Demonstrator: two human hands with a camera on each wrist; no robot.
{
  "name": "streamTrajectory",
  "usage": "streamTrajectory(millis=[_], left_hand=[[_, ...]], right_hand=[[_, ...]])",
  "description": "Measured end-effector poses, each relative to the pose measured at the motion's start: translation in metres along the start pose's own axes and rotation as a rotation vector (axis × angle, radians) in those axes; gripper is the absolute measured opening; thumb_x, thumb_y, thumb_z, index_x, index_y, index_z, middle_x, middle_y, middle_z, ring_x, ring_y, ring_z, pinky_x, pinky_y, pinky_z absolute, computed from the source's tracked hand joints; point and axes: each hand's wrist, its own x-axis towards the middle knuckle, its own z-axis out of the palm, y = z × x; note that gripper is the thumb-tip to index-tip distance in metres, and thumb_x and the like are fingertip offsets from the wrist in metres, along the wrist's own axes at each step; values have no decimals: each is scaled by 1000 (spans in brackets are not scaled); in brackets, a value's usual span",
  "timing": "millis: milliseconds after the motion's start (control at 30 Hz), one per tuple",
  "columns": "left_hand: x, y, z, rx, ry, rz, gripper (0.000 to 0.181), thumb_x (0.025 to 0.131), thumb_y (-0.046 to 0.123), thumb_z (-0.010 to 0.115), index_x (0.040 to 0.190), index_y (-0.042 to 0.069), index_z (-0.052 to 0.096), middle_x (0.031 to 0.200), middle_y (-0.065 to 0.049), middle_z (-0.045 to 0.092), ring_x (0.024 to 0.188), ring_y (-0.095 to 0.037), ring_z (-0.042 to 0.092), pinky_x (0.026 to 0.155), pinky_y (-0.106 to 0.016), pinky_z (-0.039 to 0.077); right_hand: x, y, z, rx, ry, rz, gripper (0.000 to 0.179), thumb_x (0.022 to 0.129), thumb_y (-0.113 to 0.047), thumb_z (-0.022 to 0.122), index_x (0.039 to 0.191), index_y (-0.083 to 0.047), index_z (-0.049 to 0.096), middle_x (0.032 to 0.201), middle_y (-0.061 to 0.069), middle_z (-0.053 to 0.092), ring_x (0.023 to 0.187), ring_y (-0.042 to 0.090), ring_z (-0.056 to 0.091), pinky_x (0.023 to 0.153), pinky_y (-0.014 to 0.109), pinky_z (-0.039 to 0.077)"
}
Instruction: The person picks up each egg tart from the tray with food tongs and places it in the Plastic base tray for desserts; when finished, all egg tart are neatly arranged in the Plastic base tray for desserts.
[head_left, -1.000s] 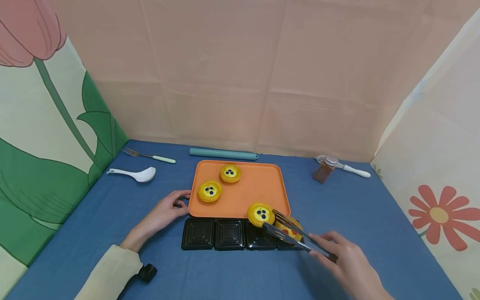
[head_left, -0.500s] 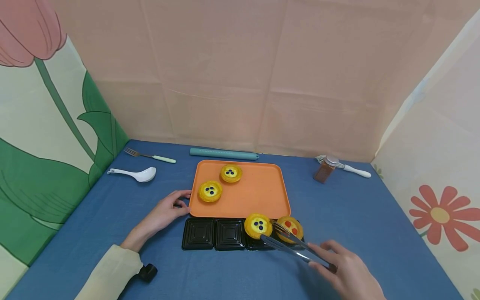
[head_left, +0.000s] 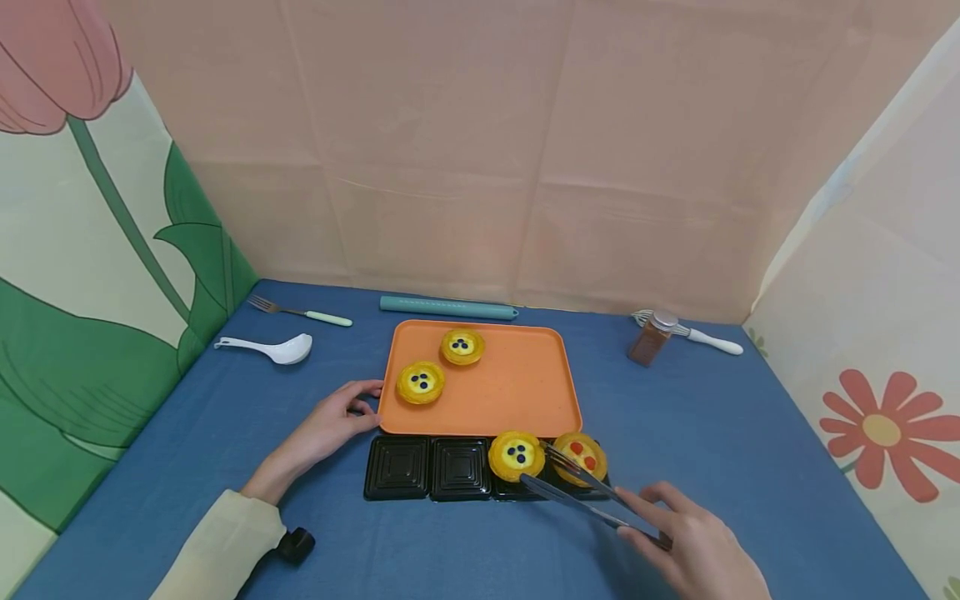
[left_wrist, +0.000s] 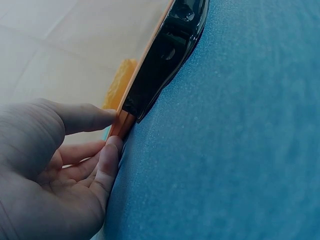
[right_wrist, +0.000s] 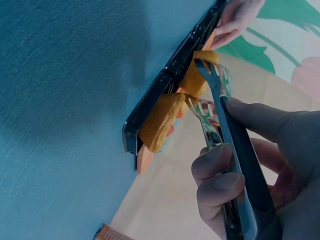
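Observation:
My right hand [head_left: 697, 533] grips a pair of metal tongs [head_left: 585, 507]. The tong tips are at the right side of a yellow tart with blue dots [head_left: 517, 456], which sits over the third compartment of a black four-sided-well tray [head_left: 459, 468]. Beside it, a tart with red dots [head_left: 581, 452] fills the rightmost compartment, partly behind the tongs. My left hand [head_left: 341, 421] pinches the near left corner of an orange tray [head_left: 517, 375] between thumb and fingers. In the left wrist view, the thumb lies on the rim of the orange tray [left_wrist: 125, 122].
Two more blue-dotted tarts, one nearer [head_left: 420, 382] and one farther [head_left: 462, 347], sit on the orange tray. Behind it lies a teal rolling pin [head_left: 448, 307]. A fork [head_left: 326, 318] and white ladle [head_left: 289, 349] lie left; a brown jar [head_left: 650, 339] and whisk [head_left: 714, 341] lie right.
The tongs and the blue-dotted tart have moved slightly left and toward me, from the orange tray's edge over the third black compartment. My left hand has stayed put.

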Motion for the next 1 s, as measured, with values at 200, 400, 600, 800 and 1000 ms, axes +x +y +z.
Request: streamTrajectory(millis=[200,400,600,800,1000], left_hand=[[0,0,0,-1,0,4,57,96,12,67,148,0,47,136,-16,52,101,-22,58,86,-41,46],[0,0,0,-6,-3,0,57,96,13,67,148,0,47,136,-16,52,101,-22,58,85,-40,47],[0,1,0,-5,-2,-2,57,96,13,67,148,0,47,136,-16,51,101,-23,58,85,-40,46],[-1,1,0,2,1,-4,57,96,14,68,147,0,47,136,-16,51,101,-23,57,84,-39,46],[-1,1,0,0,-2,1,57,96,14,68,148,0,47,136,-16,52,101,-23,58,85,-40,46]], right_hand=[[-1,-2,-1,-16,-1,2,45,82,-34,84,125,-25,74,96,-9,57,58,-1,41,53,24,41],[-2,-3,-3,-6,-16,38,47,81,-36,84,126,-27,73,96,-9,57,59,0,42,54,24,41],[-4,-1,-5,-10,-17,53,47,82,-37,84,126,-28,73,96,-8,58,60,1,42,56,25,42],[-7,0,-8,10,-22,53,47,82,-37,83,128,-27,72,96,-9,56,60,2,41,55,24,40],[-8,0,-9,22,-10,54,48,83,-37,83,128,-27,72,95,-9,56,60,2,41,55,25,39]])
